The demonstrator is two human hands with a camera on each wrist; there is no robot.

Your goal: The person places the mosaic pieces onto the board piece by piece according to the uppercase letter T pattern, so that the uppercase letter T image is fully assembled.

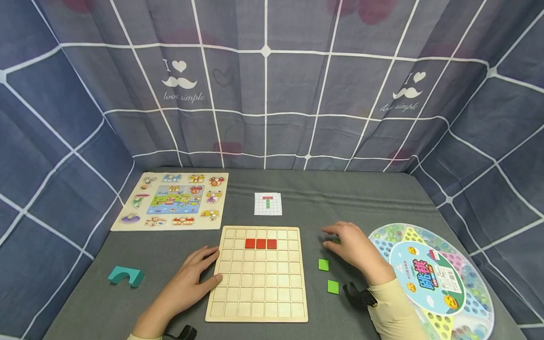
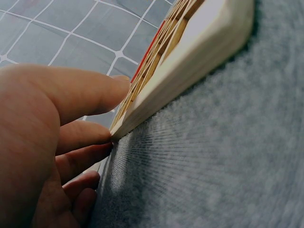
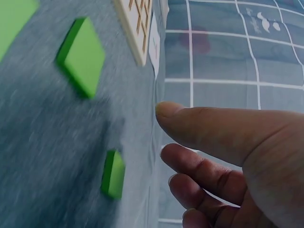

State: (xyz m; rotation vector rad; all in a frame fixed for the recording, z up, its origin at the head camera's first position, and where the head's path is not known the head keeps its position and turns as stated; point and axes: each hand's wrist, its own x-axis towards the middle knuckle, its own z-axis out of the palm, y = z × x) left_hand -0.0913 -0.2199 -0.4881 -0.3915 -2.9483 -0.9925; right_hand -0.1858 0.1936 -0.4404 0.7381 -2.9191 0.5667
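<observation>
A wooden grid board [image 1: 257,283] lies flat, with three red tiles [image 1: 261,243] side by side near its top. The left hand [image 1: 187,283] rests at the board's left edge, thumb on the rim; the left wrist view shows its fingertips touching the board's side [image 2: 175,76]. Over the cloth right of the board, the right hand [image 1: 354,248] hovers above a green tile [image 3: 114,175], fingers loosely bent with nothing between them. Two more green tiles [image 1: 323,265] [image 3: 83,57] lie nearer the front. In the head view the hand mostly hides the farthest tile.
Behind the board lies a small paper [image 1: 274,210] printed with a red and green pattern. A picture puzzle board [image 1: 170,226] is at the back left, a teal arch block [image 1: 126,274] at the left. The round game box [image 1: 425,278] stands right, beside the right forearm.
</observation>
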